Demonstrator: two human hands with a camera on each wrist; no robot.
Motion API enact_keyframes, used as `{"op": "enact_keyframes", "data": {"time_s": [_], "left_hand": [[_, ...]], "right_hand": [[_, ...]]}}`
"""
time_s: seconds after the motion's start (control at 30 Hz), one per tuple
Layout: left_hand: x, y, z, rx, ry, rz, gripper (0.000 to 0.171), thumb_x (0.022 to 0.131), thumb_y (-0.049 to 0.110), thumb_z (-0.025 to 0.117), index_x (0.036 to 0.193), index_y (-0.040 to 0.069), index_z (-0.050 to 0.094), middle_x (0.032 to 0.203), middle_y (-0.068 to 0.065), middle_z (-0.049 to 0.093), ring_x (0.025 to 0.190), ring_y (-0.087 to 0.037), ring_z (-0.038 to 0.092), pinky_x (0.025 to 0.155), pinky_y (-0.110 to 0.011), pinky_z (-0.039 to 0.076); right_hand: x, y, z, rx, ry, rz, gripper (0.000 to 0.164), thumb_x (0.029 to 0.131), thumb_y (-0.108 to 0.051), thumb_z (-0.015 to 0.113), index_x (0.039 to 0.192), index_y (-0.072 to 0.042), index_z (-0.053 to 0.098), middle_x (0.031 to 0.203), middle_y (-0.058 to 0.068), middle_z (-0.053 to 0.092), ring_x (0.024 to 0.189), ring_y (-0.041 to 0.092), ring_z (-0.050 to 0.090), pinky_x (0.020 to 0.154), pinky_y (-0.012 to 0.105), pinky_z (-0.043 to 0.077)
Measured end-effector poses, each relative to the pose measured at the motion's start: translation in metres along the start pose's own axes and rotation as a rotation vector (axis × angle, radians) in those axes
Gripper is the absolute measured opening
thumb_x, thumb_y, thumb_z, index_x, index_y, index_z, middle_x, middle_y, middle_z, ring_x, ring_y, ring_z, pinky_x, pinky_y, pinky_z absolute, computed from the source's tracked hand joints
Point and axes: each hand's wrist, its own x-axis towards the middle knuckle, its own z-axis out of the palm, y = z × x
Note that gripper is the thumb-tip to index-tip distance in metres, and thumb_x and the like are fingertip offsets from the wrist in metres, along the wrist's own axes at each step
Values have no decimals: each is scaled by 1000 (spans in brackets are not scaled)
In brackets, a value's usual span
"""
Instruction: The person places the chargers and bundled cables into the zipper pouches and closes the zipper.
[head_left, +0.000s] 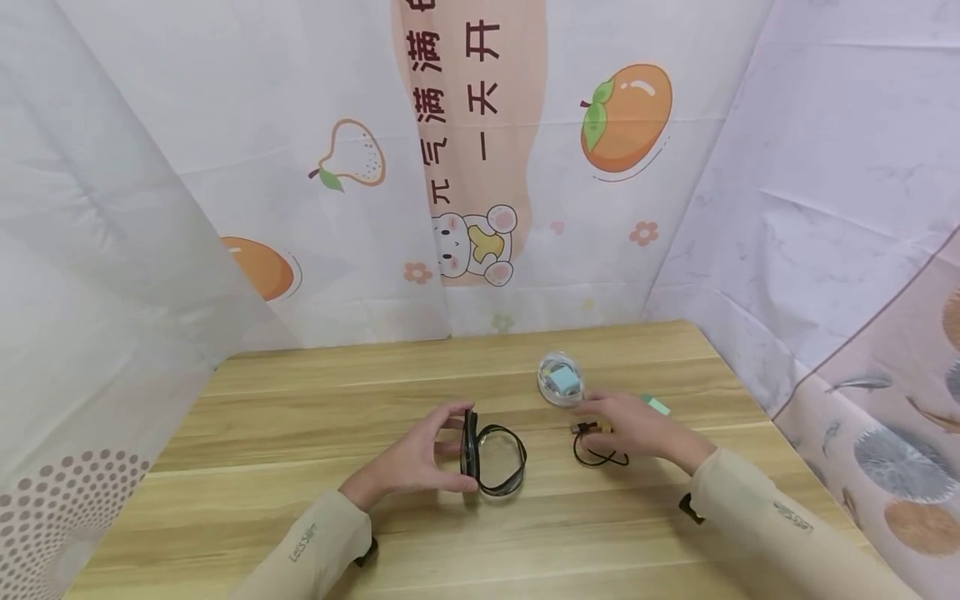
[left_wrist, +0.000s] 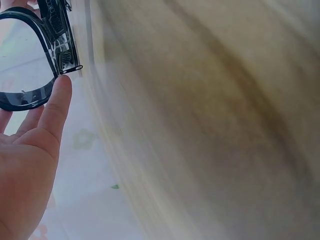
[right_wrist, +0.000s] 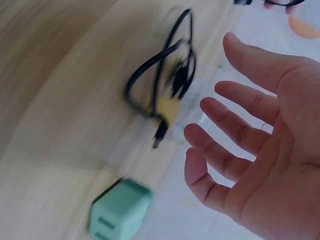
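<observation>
On the wood-grained counter, the left hand grips a black looped strap near the middle; rightward, the right hand, fingers loosely parted, hovers by a black cable. Fruit-printed white cloth hangs beyond.

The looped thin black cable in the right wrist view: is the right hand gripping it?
No, a visible gap separates the right hand from the cable.
</observation>
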Motion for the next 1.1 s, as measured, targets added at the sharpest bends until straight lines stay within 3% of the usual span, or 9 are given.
{"op": "enact_keyframes", "data": {"time_s": [0.3,0.47,1.1], "left_hand": [[0,-4,3,0,-14,0,107,71,22,94,157,20,30,154,-16,36,136,-29,43,107,-39,44],[-1,-6,4,3,-21,-4,107,72,23,94,157,21,29,155,-17,35,137,-31,41,109,-43,43],[-1,-6,6,-16,-22,2,105,73,20,94,157,20,30,154,-17,36,137,-30,41,110,-44,42]], "right_hand": [[-9,28,8,-69,18,45,39,86,-19,81,117,2,72,103,10,69,87,20,63,77,41,55],[-11,35,12,-72,19,54,33,85,-18,82,112,-1,74,94,3,67,79,12,58,72,37,53],[-7,32,15,-104,26,80,16,86,-18,82,97,-8,75,88,-2,68,78,12,60,70,36,53]]}}
